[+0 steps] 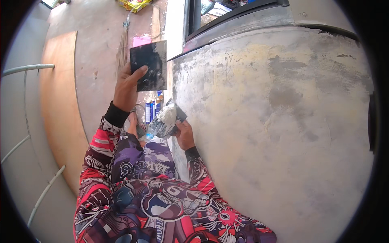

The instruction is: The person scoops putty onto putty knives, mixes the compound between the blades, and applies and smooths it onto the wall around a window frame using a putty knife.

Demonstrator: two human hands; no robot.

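My left hand (125,89) is raised, its fingers and thumb closed on a thin black square spreader plate (156,58) with pale smears. Lower and to the right, my right hand (185,137) grips a smaller dark putty knife (181,113). Against that blade sits a thick lump of white putty (168,113); a grey, smeared surface shows under it, and I cannot tell what bears its weight. Close on my right stands a wall (243,113) with patchy grey and whitish plaster. Neither tool is clearly in contact with it.
Several blue-and-white tubes (152,108) stand on the floor beyond my right hand. Farther off are a broom (123,44), a pink item (142,41) and a yellow package (135,5). A wooden board (60,105) and pale metal bars (44,196) lie leftward. A dark-framed window (235,14) tops the wall.
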